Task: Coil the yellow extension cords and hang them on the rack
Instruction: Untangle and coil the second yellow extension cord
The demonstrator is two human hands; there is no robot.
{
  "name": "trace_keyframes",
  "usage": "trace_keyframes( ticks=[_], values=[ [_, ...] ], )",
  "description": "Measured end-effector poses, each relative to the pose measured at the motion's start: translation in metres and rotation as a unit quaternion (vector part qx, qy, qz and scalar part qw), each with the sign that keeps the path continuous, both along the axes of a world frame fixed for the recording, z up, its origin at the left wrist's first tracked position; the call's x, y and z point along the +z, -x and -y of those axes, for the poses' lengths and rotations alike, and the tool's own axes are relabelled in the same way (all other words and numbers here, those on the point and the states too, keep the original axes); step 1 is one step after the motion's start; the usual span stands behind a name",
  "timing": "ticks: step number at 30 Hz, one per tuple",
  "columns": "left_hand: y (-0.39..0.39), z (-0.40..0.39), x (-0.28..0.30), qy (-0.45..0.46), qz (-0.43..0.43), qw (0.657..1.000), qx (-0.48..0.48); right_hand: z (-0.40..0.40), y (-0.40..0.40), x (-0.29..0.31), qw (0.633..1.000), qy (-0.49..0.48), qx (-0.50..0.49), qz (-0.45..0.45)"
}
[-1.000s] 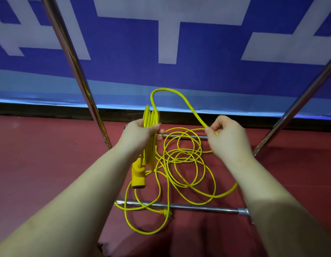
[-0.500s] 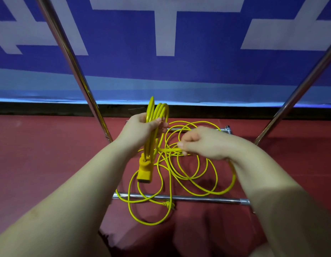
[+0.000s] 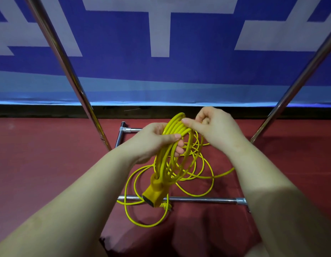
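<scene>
A person's left hand [image 3: 151, 141] grips a bundle of yellow cord [image 3: 176, 138] loops above a red floor [image 3: 40, 164], the cord's socket end [image 3: 154, 194] dangling below the fist. Just right, the right hand [image 3: 214, 127] pinches the top of the loops, its fingers curled and partly hiding the strand they hold. Loose cord lies tangled on the floor across the rack [image 3: 198, 199] base bar; part passes behind the right forearm, out of sight. The rack's uprights run out of frame before a blue banner [image 3: 114, 43].
</scene>
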State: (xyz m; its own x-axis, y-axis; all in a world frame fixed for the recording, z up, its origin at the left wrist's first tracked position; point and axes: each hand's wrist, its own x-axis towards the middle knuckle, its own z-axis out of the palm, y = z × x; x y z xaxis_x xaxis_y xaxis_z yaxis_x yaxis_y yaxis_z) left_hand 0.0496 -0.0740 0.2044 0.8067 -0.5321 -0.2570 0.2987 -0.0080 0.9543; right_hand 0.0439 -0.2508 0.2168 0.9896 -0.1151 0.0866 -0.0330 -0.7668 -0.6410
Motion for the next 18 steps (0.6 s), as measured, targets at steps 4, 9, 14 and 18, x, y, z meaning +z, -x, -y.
trace_keyframes(
  ticks=[4, 9, 14, 18],
  values=[
    [-0.009, -0.01, 0.003, 0.035, 0.01, 0.994, 0.102, 0.016, -0.002, -0.012, 0.988, 0.052, 0.037, -0.14],
    [-0.012, -0.018, 0.005, 0.042, 0.017, 0.988, 0.145, 0.017, -0.005, -0.007, 0.97, -0.245, 0.01, -0.005],
    [-0.004, -0.016, 0.004, 0.006, 0.013, 0.997, 0.071, 0.015, -0.006, -0.001, 0.946, -0.317, -0.005, 0.059],
    [-0.001, -0.017, 0.002, 0.025, -0.015, 0.998, 0.049, 0.017, -0.006, 0.0, 0.967, -0.249, -0.006, 0.049]
  ],
)
